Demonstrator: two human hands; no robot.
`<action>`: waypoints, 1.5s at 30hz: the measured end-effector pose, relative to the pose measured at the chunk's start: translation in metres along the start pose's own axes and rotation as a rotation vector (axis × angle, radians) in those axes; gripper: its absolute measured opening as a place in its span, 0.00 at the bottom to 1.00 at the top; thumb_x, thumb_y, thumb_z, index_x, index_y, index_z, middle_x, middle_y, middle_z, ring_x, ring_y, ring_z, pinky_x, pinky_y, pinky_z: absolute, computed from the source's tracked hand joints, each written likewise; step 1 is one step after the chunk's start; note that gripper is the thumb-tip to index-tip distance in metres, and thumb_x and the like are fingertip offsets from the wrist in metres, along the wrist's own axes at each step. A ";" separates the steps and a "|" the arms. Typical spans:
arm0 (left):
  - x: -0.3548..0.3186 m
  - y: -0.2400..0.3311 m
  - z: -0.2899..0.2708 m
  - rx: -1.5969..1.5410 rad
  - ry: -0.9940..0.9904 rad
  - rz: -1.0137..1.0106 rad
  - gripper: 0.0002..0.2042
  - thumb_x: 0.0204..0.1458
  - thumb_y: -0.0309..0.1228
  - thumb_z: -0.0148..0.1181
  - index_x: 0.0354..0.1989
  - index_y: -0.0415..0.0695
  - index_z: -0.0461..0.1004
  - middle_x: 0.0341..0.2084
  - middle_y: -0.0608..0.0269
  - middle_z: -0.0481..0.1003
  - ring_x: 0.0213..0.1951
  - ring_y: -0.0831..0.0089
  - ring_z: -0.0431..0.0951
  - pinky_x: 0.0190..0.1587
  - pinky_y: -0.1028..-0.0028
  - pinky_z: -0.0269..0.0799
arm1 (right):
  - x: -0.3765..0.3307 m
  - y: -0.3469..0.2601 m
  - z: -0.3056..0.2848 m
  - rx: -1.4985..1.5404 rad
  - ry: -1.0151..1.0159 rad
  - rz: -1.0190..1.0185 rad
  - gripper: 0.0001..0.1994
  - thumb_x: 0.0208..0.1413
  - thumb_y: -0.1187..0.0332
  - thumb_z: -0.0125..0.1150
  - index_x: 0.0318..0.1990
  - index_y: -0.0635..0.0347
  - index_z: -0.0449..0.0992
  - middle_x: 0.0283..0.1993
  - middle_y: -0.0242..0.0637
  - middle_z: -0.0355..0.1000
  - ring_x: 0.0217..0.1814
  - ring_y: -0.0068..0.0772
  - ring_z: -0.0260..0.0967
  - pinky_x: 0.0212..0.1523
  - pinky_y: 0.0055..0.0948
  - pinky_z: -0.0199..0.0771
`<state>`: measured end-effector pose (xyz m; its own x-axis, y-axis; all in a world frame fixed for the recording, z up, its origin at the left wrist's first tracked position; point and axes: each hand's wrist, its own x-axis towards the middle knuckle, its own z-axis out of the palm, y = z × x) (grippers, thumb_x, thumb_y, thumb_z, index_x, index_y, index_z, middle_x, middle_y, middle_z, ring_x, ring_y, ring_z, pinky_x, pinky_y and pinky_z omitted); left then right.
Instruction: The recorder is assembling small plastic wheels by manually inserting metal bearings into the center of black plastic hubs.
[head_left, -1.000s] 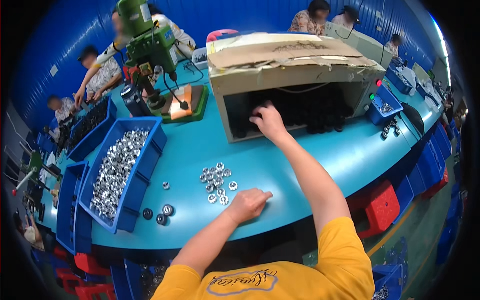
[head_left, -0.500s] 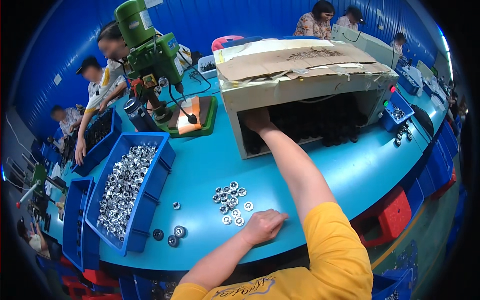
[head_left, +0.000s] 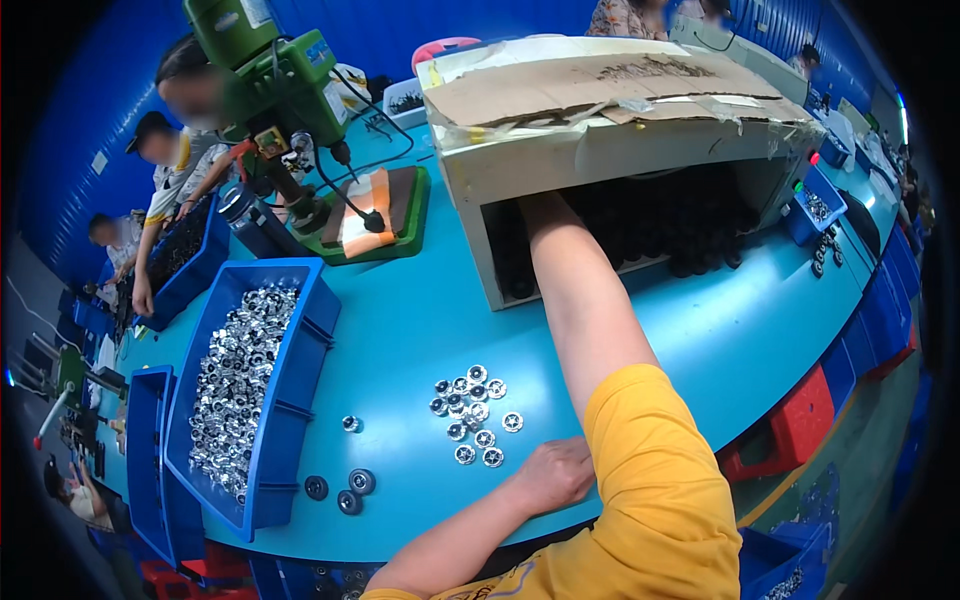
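Observation:
My right forearm (head_left: 580, 285) reaches into the open front of a white box (head_left: 470, 160) covered with cardboard. The hand itself is hidden inside, near a heap of dark round pieces (head_left: 690, 225) that look like small wheels or tyres. Resting at the table's near edge, my left hand (head_left: 555, 475) is curled, palm down. Its fingertips are partly covered by my right sleeve, and whatever may be under them is hidden. Several shiny silver wheel hubs (head_left: 475, 390) lie loose to its upper left. Farther left are dark wheels (head_left: 350, 500) and a single small hub (head_left: 351, 424).
A blue bin (head_left: 245, 390) full of silver hubs stands left, beside a narrower blue bin (head_left: 150, 460). A green drill press (head_left: 290, 140) stands at the back left, with a dark bottle (head_left: 262, 225) beside it. A co-worker's hand (head_left: 143, 295) reaches over another bin. A small blue bin (head_left: 815, 205) sits right of the box.
My right arm has gone deeper into the box, so its hand no longer shows. My left hand has shifted slightly right and lower, partly behind my right sleeve. The view has tilted.

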<state>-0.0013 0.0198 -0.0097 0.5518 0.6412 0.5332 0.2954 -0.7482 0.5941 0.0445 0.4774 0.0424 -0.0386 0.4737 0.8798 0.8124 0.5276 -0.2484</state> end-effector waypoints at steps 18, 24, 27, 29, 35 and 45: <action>-0.002 -0.005 0.001 -0.051 -0.017 -0.008 0.10 0.45 0.23 0.63 0.37 0.40 0.75 0.30 0.56 0.76 0.34 0.54 0.81 0.36 0.58 0.80 | -0.031 -0.002 0.011 0.001 -0.166 0.031 0.27 0.69 0.54 0.56 0.68 0.61 0.71 0.66 0.54 0.71 0.70 0.61 0.66 0.69 0.58 0.64; -0.016 -0.013 0.012 -0.031 -0.080 -0.015 0.16 0.48 0.28 0.62 0.47 0.40 0.77 0.32 0.58 0.75 0.38 0.56 0.80 0.36 0.59 0.78 | -0.030 0.017 0.000 -0.037 -0.147 -0.018 0.27 0.68 0.55 0.56 0.68 0.62 0.71 0.65 0.55 0.71 0.69 0.61 0.66 0.68 0.58 0.64; -0.021 -0.013 0.008 -0.014 -0.038 -0.042 0.15 0.51 0.29 0.61 0.48 0.40 0.76 0.32 0.58 0.75 0.39 0.57 0.80 0.38 0.58 0.77 | -0.032 0.018 0.006 -0.045 -0.136 -0.038 0.27 0.68 0.55 0.57 0.68 0.63 0.71 0.65 0.55 0.71 0.69 0.62 0.66 0.68 0.59 0.64; -0.015 -0.013 0.008 -0.001 -0.033 -0.031 0.14 0.51 0.28 0.61 0.47 0.40 0.76 0.32 0.57 0.75 0.39 0.55 0.79 0.38 0.57 0.77 | -0.033 0.017 0.008 -0.055 -0.132 -0.070 0.27 0.68 0.55 0.57 0.67 0.63 0.71 0.65 0.55 0.71 0.69 0.62 0.66 0.68 0.59 0.65; -0.020 -0.021 0.008 0.027 -0.046 -0.032 0.14 0.48 0.27 0.62 0.44 0.40 0.74 0.32 0.55 0.75 0.39 0.52 0.80 0.37 0.55 0.77 | -0.035 0.036 -0.008 -0.096 0.030 -0.183 0.27 0.67 0.55 0.57 0.67 0.64 0.71 0.64 0.56 0.72 0.68 0.62 0.67 0.67 0.60 0.65; -0.014 -0.012 -0.008 0.092 0.092 0.045 0.16 0.47 0.22 0.66 0.46 0.46 0.79 0.31 0.62 0.80 0.35 0.60 0.83 0.34 0.62 0.81 | -0.118 -0.070 -0.213 -0.135 -0.403 -0.171 0.13 0.53 0.72 0.66 0.43 0.40 0.84 0.48 0.30 0.78 0.51 0.46 0.73 0.51 0.48 0.68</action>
<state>-0.0191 0.0210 -0.0193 0.4936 0.6165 0.6134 0.3443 -0.7863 0.5131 0.1160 0.2341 0.0425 -0.3804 0.6384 0.6692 0.8422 0.5381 -0.0346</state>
